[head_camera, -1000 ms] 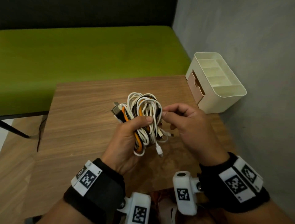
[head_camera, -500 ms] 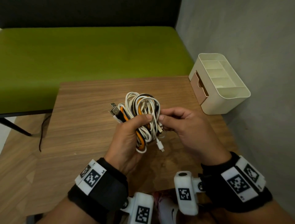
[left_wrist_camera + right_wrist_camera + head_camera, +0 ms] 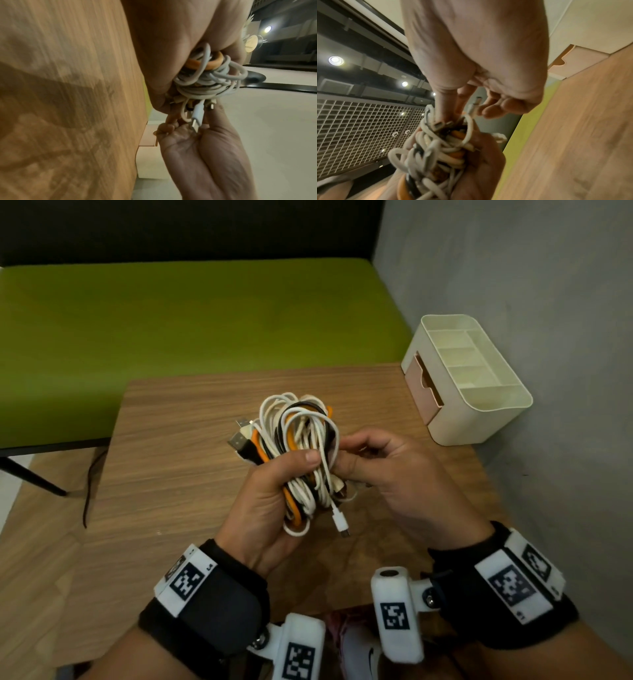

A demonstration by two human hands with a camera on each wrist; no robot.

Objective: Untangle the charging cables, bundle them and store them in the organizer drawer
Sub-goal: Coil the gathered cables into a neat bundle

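A tangle of white, orange and black charging cables [image 3: 298, 446] is held above the wooden table [image 3: 178, 467]. My left hand [image 3: 274, 491] grips the bundle around its middle, thumb across the front. My right hand [image 3: 373, 467] pinches into the bundle's right side with thumb and forefinger, the other fingers curled. A white plug [image 3: 340, 523] dangles below the bundle. In the left wrist view the cable coils [image 3: 205, 81] and the dangling white plug [image 3: 197, 115] show. In the right wrist view the fingertips [image 3: 443, 115] dig in among connectors in the cable tangle [image 3: 436, 148].
A cream organizer [image 3: 493, 405] with a pink drawer [image 3: 423, 385], slightly pulled out, stands at the table's far right against a grey wall [image 3: 548, 302]. A green bench [image 3: 188, 330] lies beyond the table. A thin black cord [image 3: 89, 491] hangs off the table's left edge.
The right hand has closed in against the bundle's right side. The dangling white plug hangs a little lower. The left hand keeps the same grip.
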